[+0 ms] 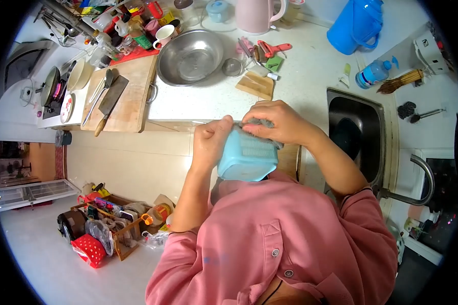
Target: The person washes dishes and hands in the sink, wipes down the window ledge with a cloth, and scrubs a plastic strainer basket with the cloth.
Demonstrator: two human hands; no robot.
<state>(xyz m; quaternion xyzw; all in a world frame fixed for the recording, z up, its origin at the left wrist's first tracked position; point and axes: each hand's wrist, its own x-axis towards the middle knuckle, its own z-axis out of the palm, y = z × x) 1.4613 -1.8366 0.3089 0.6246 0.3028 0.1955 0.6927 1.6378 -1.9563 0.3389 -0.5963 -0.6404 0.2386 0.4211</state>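
Note:
A light blue plastic container [247, 160] with a ribbed side is held tilted in front of my chest, its flat base toward me. My left hand [212, 141] is closed on its left rim, thumb on top. At the upper right edge, my right hand [277, 122] has its fingers bent over a thin grey, crumpled material [273, 142] along the rim. Whether that is a bag or a cloth I cannot tell. The container's opening faces away and its inside is hidden.
On the counter ahead are a steel basin [191, 57], a small wooden board [255, 85] and a red peeler [275, 48]. A cleaver [113, 95] lies on the cutting board [135, 99] at left. The sink [356, 104] is at right, below a blue soap bottle [374, 74].

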